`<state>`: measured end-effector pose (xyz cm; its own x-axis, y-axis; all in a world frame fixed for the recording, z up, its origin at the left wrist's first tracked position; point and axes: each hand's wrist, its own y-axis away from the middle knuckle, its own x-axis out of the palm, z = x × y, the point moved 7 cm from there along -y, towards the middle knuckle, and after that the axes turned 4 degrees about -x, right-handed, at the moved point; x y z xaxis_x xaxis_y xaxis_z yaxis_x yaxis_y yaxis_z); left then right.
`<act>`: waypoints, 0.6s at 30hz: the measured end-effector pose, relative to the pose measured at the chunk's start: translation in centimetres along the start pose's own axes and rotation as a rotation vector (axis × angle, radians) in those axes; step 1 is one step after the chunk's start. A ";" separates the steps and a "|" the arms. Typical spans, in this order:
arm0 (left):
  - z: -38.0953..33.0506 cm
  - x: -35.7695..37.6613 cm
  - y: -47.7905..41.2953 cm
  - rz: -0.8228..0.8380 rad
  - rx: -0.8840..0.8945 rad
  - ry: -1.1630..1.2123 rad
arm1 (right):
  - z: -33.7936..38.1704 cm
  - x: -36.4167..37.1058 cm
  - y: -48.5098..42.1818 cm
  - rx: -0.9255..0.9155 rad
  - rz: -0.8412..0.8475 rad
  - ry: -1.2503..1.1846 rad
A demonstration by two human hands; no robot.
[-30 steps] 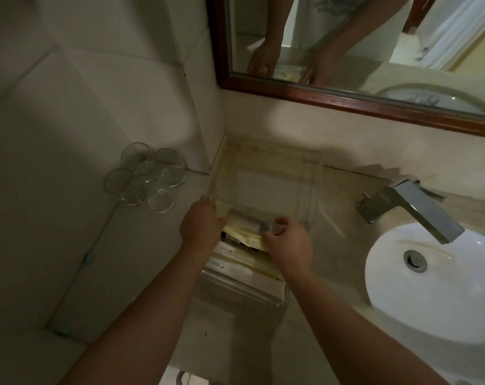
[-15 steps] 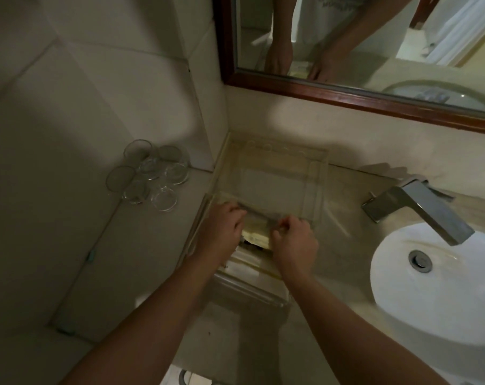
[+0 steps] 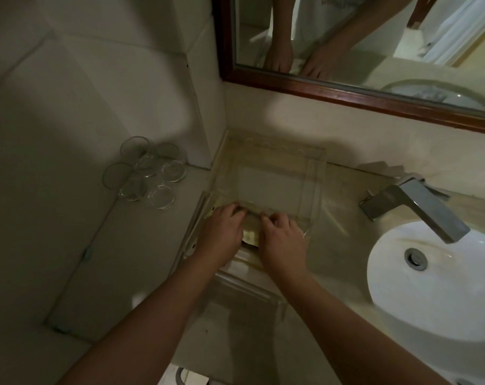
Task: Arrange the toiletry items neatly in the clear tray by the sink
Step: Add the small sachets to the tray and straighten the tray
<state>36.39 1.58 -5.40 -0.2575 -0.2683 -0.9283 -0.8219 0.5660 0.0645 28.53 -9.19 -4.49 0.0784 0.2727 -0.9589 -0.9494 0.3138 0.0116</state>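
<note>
A clear plastic tray (image 3: 316, 165) lies on the counter in the corner under the mirror, its far half bare. My left hand (image 3: 222, 232) and my right hand (image 3: 280, 240) rest side by side over the tray's near half, fingers curled down on a pale yellowish toiletry packet (image 3: 249, 234) that shows between them. Flat white packets (image 3: 242, 259) lie just under my wrists at the tray's near end. My hands hide most of the items.
Several clear glass tumblers (image 3: 147, 173) stand grouped on the counter to the left. A chrome faucet (image 3: 413, 209) and white basin (image 3: 435, 279) are on the right. A wood-framed mirror (image 3: 347, 93) hangs above. A tiled wall closes the left side.
My left hand slid right from the tray's left edge onto the packet. Both hands have come closer together and pressed down on the items.
</note>
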 end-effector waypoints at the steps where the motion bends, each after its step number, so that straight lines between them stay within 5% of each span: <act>1: 0.0 0.3 0.0 0.019 0.000 0.016 | 0.0 0.2 0.0 -0.001 0.021 -0.021; 9: 0.1 0.3 -0.1 0.070 -0.021 0.134 | 0.0 0.4 -0.2 0.005 0.065 -0.118; 13: 0.8 -3.7 0.5 -0.153 -0.097 0.225 | -1.5 -2.8 1.4 0.058 -0.091 -0.187; 18: 7.2 -5.1 4.2 -0.262 -0.474 0.167 | -7.2 -3.7 7.0 0.422 -0.066 -0.398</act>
<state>37.89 10.99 -2.99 -0.0591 -0.4944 -0.8672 -0.9975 0.0620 0.0327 19.41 -14.53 -2.88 0.3192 0.5354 -0.7820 -0.7418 0.6546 0.1454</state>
